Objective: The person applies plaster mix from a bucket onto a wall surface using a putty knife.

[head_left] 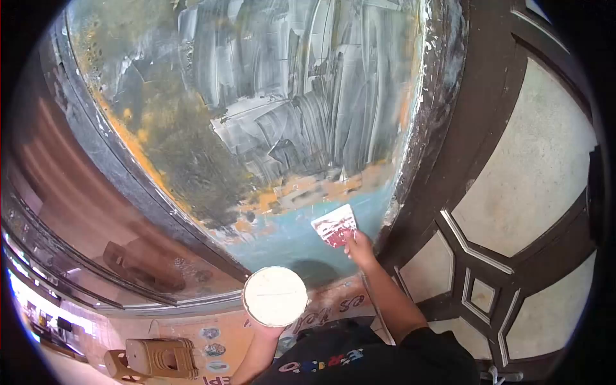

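My right hand (360,249), at the lower middle, is wrapped round the handle of a putty knife (333,222). Its wide blade is smeared with white paste over a reddish part and points up and left toward the wall. Under a round tub (276,296), my left hand (267,332) holds it up, with most of the fingers hidden below. The tub's round face looks white and smooth, with a faint line across it. Ahead is a wall panel (289,115) streaked with white filler over grey, with orange patches and a blue-green band at the bottom.
A dark brown door frame with pale panels (520,135) stands at the right. A glossy brown glass pane (96,192) runs along the left. Stacked brown plastic chairs (160,358) and an orange wall with painted lettering (221,333) lie at the lower left.
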Tool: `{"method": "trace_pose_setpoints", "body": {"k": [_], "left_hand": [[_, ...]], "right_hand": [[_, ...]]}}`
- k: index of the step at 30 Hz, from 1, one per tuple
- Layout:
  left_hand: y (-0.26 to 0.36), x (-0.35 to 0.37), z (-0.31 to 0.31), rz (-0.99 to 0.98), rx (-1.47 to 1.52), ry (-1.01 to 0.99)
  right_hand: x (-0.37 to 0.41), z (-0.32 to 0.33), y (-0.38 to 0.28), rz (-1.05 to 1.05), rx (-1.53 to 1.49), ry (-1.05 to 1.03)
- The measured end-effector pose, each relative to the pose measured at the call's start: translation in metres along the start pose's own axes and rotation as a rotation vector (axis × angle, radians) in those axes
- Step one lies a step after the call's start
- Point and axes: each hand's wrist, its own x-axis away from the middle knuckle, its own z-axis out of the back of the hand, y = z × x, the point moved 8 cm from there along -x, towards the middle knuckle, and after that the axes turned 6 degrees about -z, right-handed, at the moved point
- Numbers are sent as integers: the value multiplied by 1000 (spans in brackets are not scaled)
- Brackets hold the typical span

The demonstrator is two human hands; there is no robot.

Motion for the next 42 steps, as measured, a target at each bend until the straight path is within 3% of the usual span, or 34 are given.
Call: {"method": "trace_pose_setpoints", "body": {"k": [2,4,11,15,17,19,21,22,25,29,35,36,38,39,42], "left_hand": [[-3,3,-6,10,3,16],[-7,8,-11,63,130,37],[-16,12,-36,58,37,-59],[-16,9,-26,29,54,18],[-15,10,-27,-1,11,-7],[-14,11,-23,-11,-27,-6],[-14,12,-23,-21,-65,-1],[-14,16,-28,-18,-35,-19],[-14,17,-25,-13,22,-30],[-9,18,-14,-19,95,26],[3,22,2,-50,48,64],[5,24,5,-43,154,83],[14,26,8,-83,63,110],[20,28,11,-124,-29,139],[23,25,6,-102,79,103]], "right_hand": [[12,-2,7,-129,-200,-139],[21,4,-8,-146,-190,-188],[30,14,-58,-84,-207,-294],[24,20,-37,-97,-163,-400],[31,22,-32,-239,-112,-501],[32,20,-30,-271,-114,-483],[32,23,-42,-93,1,-353],[26,17,-42,38,-60,-383],[39,19,-77,-55,-87,-389],[43,15,-113,24,-375,-392],[32,-8,-44,-146,-396,-427],[29,-11,-32,-100,-390,-392],[23,-13,-28,-52,-387,-357],[18,-9,-34,-16,-471,-308],[1,4,-71,116,-683,-167]]}}
